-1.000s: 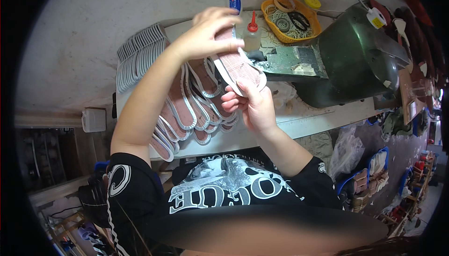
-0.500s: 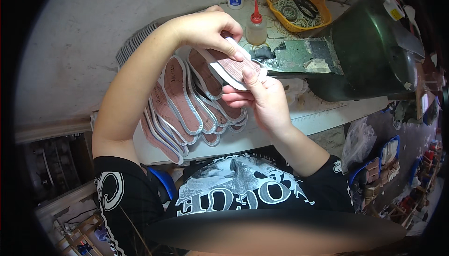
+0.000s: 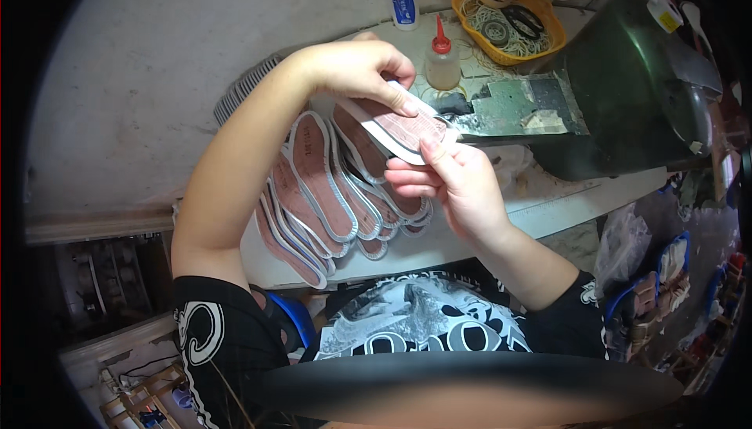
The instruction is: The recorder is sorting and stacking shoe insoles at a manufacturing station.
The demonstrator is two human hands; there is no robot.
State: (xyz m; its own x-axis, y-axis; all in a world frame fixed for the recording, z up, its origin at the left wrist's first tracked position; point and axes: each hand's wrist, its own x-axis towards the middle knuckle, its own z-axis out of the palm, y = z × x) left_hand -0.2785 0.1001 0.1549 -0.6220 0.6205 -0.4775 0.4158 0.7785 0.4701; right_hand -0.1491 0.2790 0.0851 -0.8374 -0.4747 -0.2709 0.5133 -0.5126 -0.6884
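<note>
Both hands grip one insole (image 3: 395,126), pinkish-red with a white rim, tilted near the green machine's flat plate. My left hand (image 3: 360,71) reaches over its far side, thumb pressed on the pink face and fingers curled behind. At the end close to the machine, my right hand (image 3: 466,186) pinches the rim between thumb and fingers, its other fingers loosely bent underneath. Below and left of the held piece lies a spread pile of similar pink insoles (image 3: 319,166), overlapping on the white table. My left forearm hides part of the pile.
The green machine (image 3: 634,84) with its plate (image 3: 517,108) fills the right. Behind stand a red-tipped squeeze bottle (image 3: 443,68), a blue-labelled white bottle (image 3: 403,6) and an orange basket (image 3: 513,57) holding rubber bands and tape rolls. A grey-edged stack (image 3: 244,92) leans by the wall.
The whole scene has shifted slightly right and down in the picture. Both hands keep nearly the same grip on the insole, close to the machine plate.
</note>
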